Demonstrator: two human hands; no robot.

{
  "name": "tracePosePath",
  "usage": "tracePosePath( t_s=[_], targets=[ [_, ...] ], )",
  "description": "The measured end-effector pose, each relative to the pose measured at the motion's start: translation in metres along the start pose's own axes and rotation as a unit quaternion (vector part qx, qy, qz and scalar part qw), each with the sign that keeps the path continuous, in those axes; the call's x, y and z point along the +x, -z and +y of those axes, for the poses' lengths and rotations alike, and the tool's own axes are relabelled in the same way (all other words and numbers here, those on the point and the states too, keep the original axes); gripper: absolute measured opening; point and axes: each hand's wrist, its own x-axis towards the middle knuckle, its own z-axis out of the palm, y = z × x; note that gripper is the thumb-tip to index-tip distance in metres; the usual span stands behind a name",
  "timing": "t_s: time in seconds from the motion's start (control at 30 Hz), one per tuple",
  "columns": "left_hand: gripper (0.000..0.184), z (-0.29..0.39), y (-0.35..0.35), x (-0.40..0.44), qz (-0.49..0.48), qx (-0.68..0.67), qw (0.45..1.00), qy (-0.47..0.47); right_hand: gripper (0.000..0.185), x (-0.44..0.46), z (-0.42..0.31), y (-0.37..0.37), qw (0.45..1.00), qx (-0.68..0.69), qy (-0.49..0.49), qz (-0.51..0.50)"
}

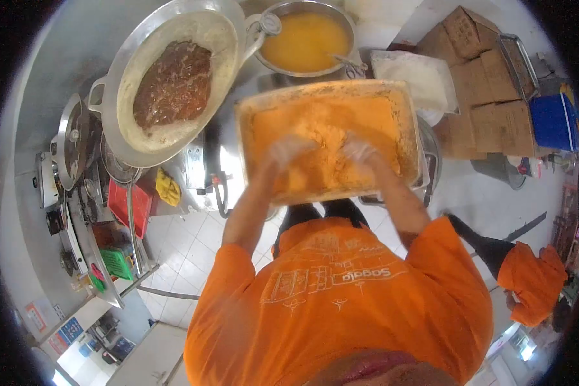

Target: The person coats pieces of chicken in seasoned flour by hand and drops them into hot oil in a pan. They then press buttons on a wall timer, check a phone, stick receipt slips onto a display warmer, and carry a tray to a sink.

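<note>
Both hands are down in a rectangular tub (pixel 325 89) holding orange, flour-like powder (pixel 376 116). A pale, see-through glove covers my left hand (pixel 292 149), which is left of the middle with its fingers dusted, blurred and partly sunk in the powder. Across from it, my right hand (pixel 359 148), gloved too, reaches in from the right, its fingertips hidden in the coating. Between the hands lies a lumpy, powder-coated heap (pixel 328 147). Whether either hand grips a piece inside it cannot be made out.
A large wok (pixel 116 128) of dark oil stands at left, beside a steel bowl (pixel 307 38) of yellow liquid. A tub of white powder (pixel 413 80), cardboard boxes (pixel 502 122) and a blue crate (pixel 555 122) are at right. Another person (pixel 531 283) in orange is farther right.
</note>
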Motion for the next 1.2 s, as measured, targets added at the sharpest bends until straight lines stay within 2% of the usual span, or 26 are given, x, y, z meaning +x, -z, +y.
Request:
tracePosePath(
  t_s=[0.03,0.07,0.13,0.23,0.3,0.4,0.5,0.53,0.6,0.63,0.67,0.7,0.77,0.83,0.9,1.0,1.07,1.1,1.13,1.17,1.2],
  targets=[
    [0.036,-0.011,0.012,-0.001,-0.038,0.051,0.996,-0.056,0.048,-0.021,-0.023,0.026,0.998,-0.047,0.026,0.018],
    [0.036,-0.025,0.042,0.014,-0.125,0.141,0.977,-0.104,0.049,-0.042,-0.045,0.052,0.993,-0.095,0.051,0.039],
    [0.035,-0.037,0.054,0.036,-0.105,0.003,0.994,0.02,0.05,-0.021,-0.03,0.072,0.995,-0.082,0.011,0.052],
    [0.037,-0.046,0.008,0.074,0.031,0.017,0.984,0.173,0.052,0.042,-0.013,0.033,0.989,-0.08,-0.013,0.125],
    [0.038,-0.042,-0.018,0.1,0.084,-0.004,0.969,0.232,0.053,0.063,-0.032,-0.005,0.977,-0.115,-0.005,0.179],
    [0.04,-0.005,0.005,0.075,0.045,-0.046,0.96,0.272,0.055,0.01,-0.039,0.017,0.969,-0.174,0.102,0.144],
    [0.042,0.069,0.061,0.016,-0.077,-0.135,0.912,0.38,0.055,-0.031,-0.005,0.043,0.93,-0.313,0.194,0.007],
    [0.044,0.047,0.038,0.002,-0.048,-0.125,0.929,0.344,0.055,-0.026,0.006,0.038,0.961,-0.25,0.102,-0.061],
    [0.048,-0.028,-0.037,0.007,0.079,-0.128,0.964,0.221,0.059,-0.021,0.015,0.007,0.998,-0.004,0.006,-0.059],
    [0.05,-0.045,-0.063,0.013,0.12,-0.136,0.962,0.206,0.062,-0.024,0.001,-0.033,0.984,0.175,0.005,0.013],
    [0.052,-0.057,-0.079,0.023,0.147,-0.151,0.957,0.201,0.065,-0.022,-0.012,-0.053,0.934,0.347,0.007,0.084],
    [0.055,-0.049,-0.083,0.031,0.117,-0.161,0.936,0.289,0.066,-0.014,-0.022,-0.052,0.97,0.235,0.007,0.06],
    [0.063,-0.045,-0.079,0.019,0.056,0.007,0.96,0.273,0.068,-0.001,-0.043,-0.036,1.0,0.004,0.006,0.009],
    [0.069,-0.033,-0.059,0.021,0.04,-0.011,0.969,0.244,0.068,-0.043,-0.078,0.003,0.998,-0.036,0.053,0.014],
    [0.071,-0.004,-0.024,0.005,0.056,-0.219,0.948,0.225,0.067,-0.059,-0.078,0.023,0.995,-0.045,0.088,-0.019],
    [0.076,0.028,0.015,-0.015,0.084,-0.507,0.839,0.178,0.067,-0.053,-0.045,0.041,0.994,-0.069,0.036,-0.076],
    [0.075,-0.044,-0.051,-0.001,0.083,-0.325,0.933,0.13,0.067,-0.033,-0.02,0.011,0.987,-0.14,0.048,-0.057],
    [0.072,-0.057,-0.07,0.005,0.094,-0.221,0.964,0.115,0.067,-0.023,-0.012,-0.017,0.974,-0.212,0.073,-0.018],
    [0.07,-0.069,-0.089,0.01,0.109,-0.112,0.982,0.104,0.067,0.002,0.0,-0.051,0.935,-0.336,0.103,0.054],
    [0.066,-0.067,-0.094,0.02,0.138,0.008,0.986,0.097,0.067,0.033,0.011,-0.079,0.869,-0.46,0.117,0.137],
    [0.062,-0.062,-0.097,0.025,0.166,0.126,0.973,0.093,0.067,0.057,0.021,-0.095,0.828,-0.514,0.112,0.194]
  ],
)
